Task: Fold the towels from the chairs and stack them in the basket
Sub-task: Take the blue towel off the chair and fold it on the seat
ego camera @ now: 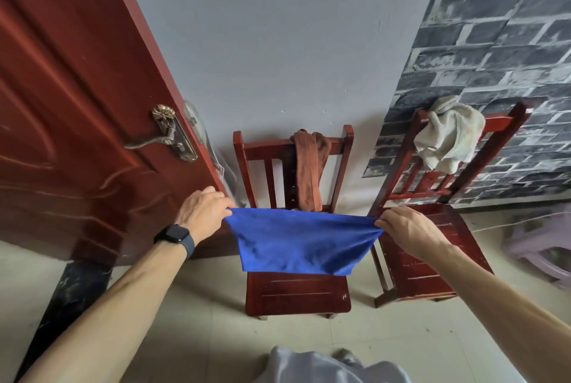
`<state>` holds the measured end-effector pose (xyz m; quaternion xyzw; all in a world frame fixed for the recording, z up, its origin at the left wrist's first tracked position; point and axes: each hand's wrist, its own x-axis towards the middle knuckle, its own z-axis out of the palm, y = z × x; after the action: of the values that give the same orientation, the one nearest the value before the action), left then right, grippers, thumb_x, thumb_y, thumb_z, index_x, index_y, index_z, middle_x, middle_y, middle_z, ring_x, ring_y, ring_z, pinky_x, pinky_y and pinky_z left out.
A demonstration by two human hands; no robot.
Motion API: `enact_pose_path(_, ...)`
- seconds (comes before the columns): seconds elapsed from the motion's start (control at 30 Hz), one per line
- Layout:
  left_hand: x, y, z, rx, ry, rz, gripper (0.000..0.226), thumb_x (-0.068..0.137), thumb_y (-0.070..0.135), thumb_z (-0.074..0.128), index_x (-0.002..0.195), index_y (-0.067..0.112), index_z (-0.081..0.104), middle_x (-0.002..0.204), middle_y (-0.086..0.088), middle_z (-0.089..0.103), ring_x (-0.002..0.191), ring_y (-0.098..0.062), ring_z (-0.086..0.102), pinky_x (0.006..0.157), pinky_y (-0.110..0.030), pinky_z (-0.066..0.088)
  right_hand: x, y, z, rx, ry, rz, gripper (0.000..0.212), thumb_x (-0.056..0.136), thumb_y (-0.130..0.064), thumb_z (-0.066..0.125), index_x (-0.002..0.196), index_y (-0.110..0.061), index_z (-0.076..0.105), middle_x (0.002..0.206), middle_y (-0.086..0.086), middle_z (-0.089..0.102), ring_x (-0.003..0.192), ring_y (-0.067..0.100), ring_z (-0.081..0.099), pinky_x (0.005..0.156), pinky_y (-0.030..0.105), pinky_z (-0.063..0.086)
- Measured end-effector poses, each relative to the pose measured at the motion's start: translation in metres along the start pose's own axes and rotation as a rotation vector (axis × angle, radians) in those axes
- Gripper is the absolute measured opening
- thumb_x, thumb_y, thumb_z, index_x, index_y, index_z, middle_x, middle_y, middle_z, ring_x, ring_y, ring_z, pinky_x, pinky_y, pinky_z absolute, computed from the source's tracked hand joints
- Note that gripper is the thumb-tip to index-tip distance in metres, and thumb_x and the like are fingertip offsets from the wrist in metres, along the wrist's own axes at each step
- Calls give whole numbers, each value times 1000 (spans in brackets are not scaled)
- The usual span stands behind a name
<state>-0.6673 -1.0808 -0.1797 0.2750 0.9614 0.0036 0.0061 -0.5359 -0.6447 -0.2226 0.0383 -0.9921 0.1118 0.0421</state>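
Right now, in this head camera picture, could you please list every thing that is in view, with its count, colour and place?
middle chair: one, red-brown, against the grey wall.
right chair: one, red-brown, by the brick-pattern wall.
blue towel: one, blue, held spread before the middle chair.
brown towel: one, brown, draped over the middle chair's back.
white towel: one, off-white, bunched on the right chair's back.
door: one, red-brown, left, with metal handle.
stool: one, pale purple, right edge.
watch: one, dark, left wrist.
left hand: one, pinches the blue towel's left top corner.
right hand: one, pinches its right top corner.
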Motion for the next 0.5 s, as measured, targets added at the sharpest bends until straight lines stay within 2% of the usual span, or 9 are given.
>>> enact_pose_path(0.07, -2, 1, 4, 23, -45, -24, 18, 94, 27, 58, 100, 30, 74, 90, 7, 69, 92, -19, 55, 78, -35, 49, -4, 5, 5, -19, -18, 22, 19, 96, -19, 64, 80, -9, 66, 74, 7, 60, 68, 34, 62, 61, 39, 53)
enact_pose_path(0.13, -5, 4, 9, 18, -27, -32, 17, 93, 23, 60, 100, 28, 75, 88, 5, 68, 91, -21, 56, 76, -36, 50, -5, 5, 8, -50, 12, -44, 5, 90, -8, 68, 85, -8, 66, 76, 8, 59, 69, 34, 60, 60, 40, 54)
enact_pose_path(0.23, -10, 5, 18, 25, -11, -47, 13, 91, 25, 64, 98, 26, 75, 90, 6, 70, 90, -22, 58, 73, -36, 49, -1, 5, 7, -48, -27, -38, 16, 83, 0, 72, 95, -9, 66, 82, 9, 60, 74, 35, 60, 58, 43, 55)
enact_pose_path(0.4, -8, 4, 30, 47, 62, -107, 3, 85, 26, 72, 87, 25, 73, 80, 6, 69, 82, -24, 59, 65, -36, 46, 14, -7, 6, -101, -76, 132, 13, 95, -13, 59, 106, -13, 66, 95, 7, 65, 89, 35, 65, 67, 41, 55)
enact_pose_path(0.5, 5, 3, 35, 39, 131, -113, 5, 80, 22, 77, 83, 23, 73, 75, 3, 68, 73, -27, 59, 59, -34, 43, 34, -11, 7, -105, -89, 231, 18, 101, -19, 52, 110, -12, 65, 101, 9, 65, 97, 34, 64, 72, 40, 50)
